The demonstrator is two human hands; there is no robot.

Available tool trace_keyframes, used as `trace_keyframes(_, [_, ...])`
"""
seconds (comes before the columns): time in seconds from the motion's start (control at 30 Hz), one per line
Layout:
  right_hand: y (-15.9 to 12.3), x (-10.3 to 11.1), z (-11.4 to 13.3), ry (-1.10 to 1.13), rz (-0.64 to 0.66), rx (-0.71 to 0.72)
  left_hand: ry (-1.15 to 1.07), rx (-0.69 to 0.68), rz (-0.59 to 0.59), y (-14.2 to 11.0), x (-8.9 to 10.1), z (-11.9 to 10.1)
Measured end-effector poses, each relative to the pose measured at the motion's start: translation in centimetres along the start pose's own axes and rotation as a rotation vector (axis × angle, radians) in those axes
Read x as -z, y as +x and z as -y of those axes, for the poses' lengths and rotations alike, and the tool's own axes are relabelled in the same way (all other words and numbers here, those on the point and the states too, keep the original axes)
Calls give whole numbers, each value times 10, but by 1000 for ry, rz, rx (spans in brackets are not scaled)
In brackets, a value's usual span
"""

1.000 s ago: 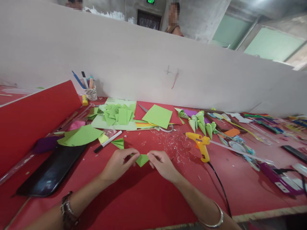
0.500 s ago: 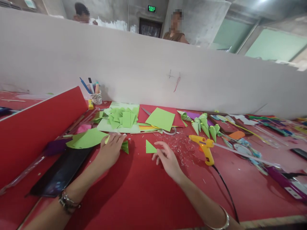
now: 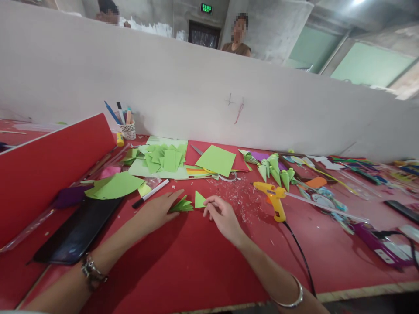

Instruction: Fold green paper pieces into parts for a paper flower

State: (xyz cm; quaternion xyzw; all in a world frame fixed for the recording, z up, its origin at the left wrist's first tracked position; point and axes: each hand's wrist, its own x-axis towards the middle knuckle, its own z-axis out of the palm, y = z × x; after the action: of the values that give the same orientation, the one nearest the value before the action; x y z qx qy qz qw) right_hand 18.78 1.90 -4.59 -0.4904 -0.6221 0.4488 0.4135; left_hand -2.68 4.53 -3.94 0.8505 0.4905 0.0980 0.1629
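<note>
My left hand [image 3: 156, 211] lies flat on the red table [image 3: 196, 266] with its fingers stretched out, fingertips on a small stack of folded green paper triangles [image 3: 182, 205]. Right beside that stack lies a single green paper triangle [image 3: 199, 200]. My right hand [image 3: 221, 215] rests next to that single triangle with the fingers loosely curled, nothing in them. A bracelet is on each wrist.
Behind lie a pile of green paper squares [image 3: 163, 158], a large green sheet [image 3: 216, 160], green paper cones [image 3: 275, 169], a yellow glue gun [image 3: 274, 199] with its black cord, a marker [image 3: 149, 193], a dark tablet [image 3: 77, 233], a pen cup [image 3: 126, 128]. A grey partition [image 3: 196, 91] backs the table; people stand beyond.
Both hands let go of the green triangle they pinched a second ago; it lies on the table. My left hand reached left to the folded stack and has drawn it right, beside the triangle.
</note>
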Motion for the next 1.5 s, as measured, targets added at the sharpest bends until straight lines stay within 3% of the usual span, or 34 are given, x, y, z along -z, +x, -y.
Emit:
trace_keyframes(0.2, [1, 1, 1, -13, -140, 27, -130, 56, 19, 3, 4, -10])
trace_keyframes(0.47, [0, 2, 1, -18, -89, -9, -463, 164, 138, 14, -3, -15])
trace_keyframes(0.67, [0, 0, -4, -39, -19, -42, -243, 143, -61, 12, -5, -16])
trace_keyframes(0.87, [-3, 0, -1, -139, 35, -66, -354, -60, -83, 15, -8, -26])
trace_keyframes(1.0, [-4, 1, -1, -199, 54, -68, -393, -88, -58, 16, -8, -24])
trace_keyframes(1.1, [-3, 1, -3, -81, 41, -74, -394, -56, -88, 16, -5, -17])
trace_keyframes(1.23, [0, 0, -5, 33, -13, -62, -291, -58, -126, 15, 2, -1])
trace_keyframes(1.4, [-1, 0, -5, -51, 9, -38, -177, -101, -90, 16, 8, 12])
trace_keyframes(1.5, [-2, 0, -6, -140, 39, -30, 2, -145, -206, 14, 8, 9])
